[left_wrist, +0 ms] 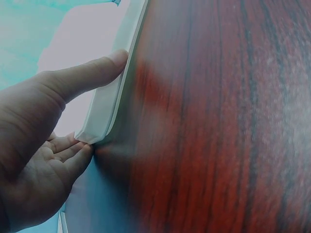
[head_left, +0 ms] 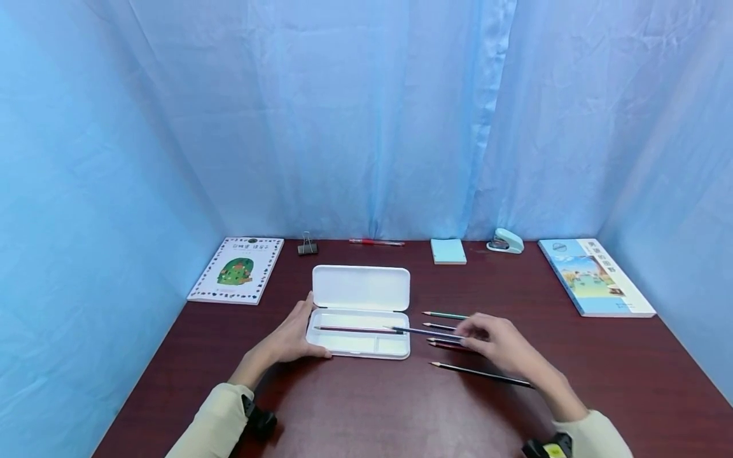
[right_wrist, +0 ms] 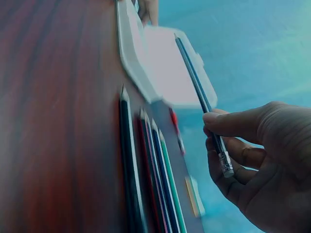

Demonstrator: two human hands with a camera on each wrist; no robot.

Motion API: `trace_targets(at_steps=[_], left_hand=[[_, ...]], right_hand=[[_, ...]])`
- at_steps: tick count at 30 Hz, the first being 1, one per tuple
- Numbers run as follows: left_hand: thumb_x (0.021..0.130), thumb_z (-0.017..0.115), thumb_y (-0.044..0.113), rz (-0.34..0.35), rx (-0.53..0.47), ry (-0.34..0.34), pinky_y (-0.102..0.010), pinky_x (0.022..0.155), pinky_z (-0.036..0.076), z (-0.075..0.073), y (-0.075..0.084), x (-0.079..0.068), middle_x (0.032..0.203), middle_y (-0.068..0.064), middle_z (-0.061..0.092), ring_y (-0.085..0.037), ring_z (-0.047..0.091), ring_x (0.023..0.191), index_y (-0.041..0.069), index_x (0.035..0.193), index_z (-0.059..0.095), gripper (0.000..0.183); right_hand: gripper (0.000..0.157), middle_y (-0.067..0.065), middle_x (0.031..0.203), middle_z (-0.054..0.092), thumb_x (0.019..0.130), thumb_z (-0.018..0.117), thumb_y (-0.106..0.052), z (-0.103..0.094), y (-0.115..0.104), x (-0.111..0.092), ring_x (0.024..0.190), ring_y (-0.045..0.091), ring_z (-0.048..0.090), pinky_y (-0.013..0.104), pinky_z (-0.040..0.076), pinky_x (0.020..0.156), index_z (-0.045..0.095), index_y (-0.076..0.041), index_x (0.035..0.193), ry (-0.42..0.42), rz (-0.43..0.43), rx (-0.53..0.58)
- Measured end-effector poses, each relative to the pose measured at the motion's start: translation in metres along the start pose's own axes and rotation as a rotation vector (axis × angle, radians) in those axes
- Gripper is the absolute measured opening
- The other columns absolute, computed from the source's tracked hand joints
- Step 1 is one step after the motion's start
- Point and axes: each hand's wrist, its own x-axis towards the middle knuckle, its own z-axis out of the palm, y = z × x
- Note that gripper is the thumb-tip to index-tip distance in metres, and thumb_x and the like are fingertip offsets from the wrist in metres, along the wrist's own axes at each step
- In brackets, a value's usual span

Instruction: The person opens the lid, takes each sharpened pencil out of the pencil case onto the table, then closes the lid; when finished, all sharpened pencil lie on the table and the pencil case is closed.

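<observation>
A slim dark-blue wooden pencil with silver ferrule and pale eraser [right_wrist: 193, 74] is held aloft by the right hand [head_left: 498, 343], pinched between thumb and fingers near its eraser end, its sharpened tip pointed towards 9 o'clock above a shallow white rectangular case [head_left: 343, 343]. Whether anything inside is touched by the tip cannot be told. In the case's long compartment a slender reddish pencil with a dark end [head_left: 355, 329] is laid lengthwise, and the white hinged lid [head_left: 361, 287] is raised at 12 o'clock. The case's 9 o'clock end is gripped by the left hand [head_left: 289, 337], its thumb set along the near wall. Because the lifted pencil is pinched so far back, its front could be tipped down, and the case wall or the reddish pencil could be struck; were the left hand's grip loosened, the case could be knocked askew. At 3 o'clock from the case, a green pencil [head_left: 445, 315] and several dark slim pencils [right_wrist: 166, 179] are lined up on the dark reddish-brown tabletop [head_left: 366, 407], with a glossy black pencil [head_left: 481, 374] at 4 o'clock; if brushed by the knuckles, they could be set rolling. Farther out, a black metal binder clip [head_left: 307, 247] is placed at 11 o'clock, a red-capped clear pen [head_left: 376, 242] at 12, and a mint-green stapler [head_left: 506, 240] at 2.
</observation>
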Motion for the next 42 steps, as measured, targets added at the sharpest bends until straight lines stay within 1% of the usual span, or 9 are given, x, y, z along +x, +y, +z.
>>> trace_targets(at_steps=[4, 8, 13, 17, 22, 27, 33, 37, 42], left_hand=[[0.059, 0.083, 0.048, 0.010, -0.001, -0.001, -0.038, 0.101, 0.031, 0.001, 0.000, -0.001, 0.134, -0.009, 0.035, -0.019, 0.036, 0.121, 0.002, 0.147, -0.001, 0.130], [0.058, 0.083, 0.049, 0.009, -0.003, 0.003, -0.038, 0.100, 0.031, 0.000, 0.001, -0.001, 0.135, -0.009, 0.034, -0.019, 0.036, 0.120, 0.003, 0.147, -0.001, 0.131], [0.059, 0.082, 0.050, 0.013, 0.002, 0.010, -0.038, 0.100, 0.031, -0.001, 0.000, -0.001, 0.133, -0.010, 0.035, -0.019, 0.036, 0.119, 0.003, 0.148, 0.000, 0.130], [0.059, 0.082, 0.050, 0.010, 0.000, 0.008, -0.038, 0.100, 0.031, -0.001, 0.000, -0.001, 0.132, -0.009, 0.035, -0.019, 0.036, 0.118, 0.003, 0.148, 0.000, 0.130], [0.059, 0.082, 0.051, 0.009, 0.000, 0.004, -0.038, 0.100, 0.031, -0.001, 0.001, -0.001, 0.133, -0.009, 0.035, -0.019, 0.036, 0.118, 0.003, 0.148, -0.001, 0.131], [0.059, 0.083, 0.049, 0.017, -0.002, 0.007, -0.039, 0.100, 0.031, -0.001, 0.002, -0.001, 0.132, -0.010, 0.036, -0.019, 0.036, 0.119, 0.003, 0.147, -0.001, 0.131], [0.059, 0.083, 0.047, 0.019, 0.007, 0.007, -0.038, 0.101, 0.030, -0.001, 0.002, 0.000, 0.132, -0.010, 0.036, -0.019, 0.036, 0.119, 0.002, 0.147, -0.001, 0.130], [0.059, 0.083, 0.047, 0.012, 0.008, 0.005, -0.038, 0.101, 0.031, -0.001, 0.002, 0.000, 0.133, -0.009, 0.035, -0.019, 0.036, 0.119, 0.002, 0.147, -0.001, 0.130], [0.059, 0.083, 0.048, 0.007, -0.001, 0.001, -0.039, 0.101, 0.031, -0.001, 0.002, -0.001, 0.135, -0.009, 0.034, -0.019, 0.036, 0.119, 0.004, 0.148, -0.002, 0.130]], right_hand=[[0.012, -0.012, 0.081, 0.058, 0.084, 0.067, -0.012, -0.015, 0.014, -0.036, 0.071, 0.002, 0.050, 0.023, 0.043, 0.062, 0.066, -0.022, 0.091, 0.015, 0.048, -0.022], [0.012, -0.012, 0.080, 0.058, 0.083, 0.067, -0.013, -0.024, 0.025, -0.067, 0.068, 0.002, 0.049, 0.023, 0.042, 0.058, 0.066, -0.023, 0.090, 0.045, 0.093, -0.011], [0.013, -0.014, 0.082, 0.059, 0.083, 0.067, -0.013, -0.019, 0.035, -0.092, 0.068, 0.001, 0.051, 0.023, 0.043, 0.058, 0.066, -0.023, 0.092, 0.018, 0.126, 0.019], [0.012, -0.014, 0.083, 0.060, 0.083, 0.067, -0.015, -0.007, 0.040, -0.101, 0.067, 0.001, 0.052, 0.022, 0.043, 0.057, 0.066, -0.024, 0.092, 0.020, 0.095, 0.038], [0.015, -0.015, 0.081, 0.059, 0.081, 0.070, -0.014, 0.001, 0.042, -0.104, 0.066, 0.000, 0.051, 0.021, 0.042, 0.056, 0.067, -0.026, 0.089, 0.072, 0.058, 0.015], [0.021, -0.016, 0.082, 0.058, 0.076, 0.073, -0.011, 0.004, 0.042, -0.103, 0.066, -0.003, 0.049, 0.021, 0.041, 0.056, 0.067, -0.029, 0.087, 0.106, 0.039, -0.054], [0.027, -0.018, 0.085, 0.057, 0.074, 0.075, -0.008, 0.002, 0.038, -0.099, 0.069, -0.004, 0.048, 0.021, 0.042, 0.057, 0.066, -0.029, 0.088, 0.101, 0.013, -0.116], [0.025, -0.020, 0.084, 0.054, 0.075, 0.074, -0.009, 0.000, 0.024, -0.084, 0.070, -0.005, 0.046, 0.023, 0.043, 0.059, 0.066, -0.029, 0.088, 0.105, -0.018, -0.153], [0.020, -0.016, 0.087, 0.056, 0.078, 0.073, -0.011, 0.009, 0.002, -0.046, 0.074, -0.001, 0.051, 0.025, 0.047, 0.064, 0.067, -0.023, 0.093, 0.108, -0.123, -0.115]])
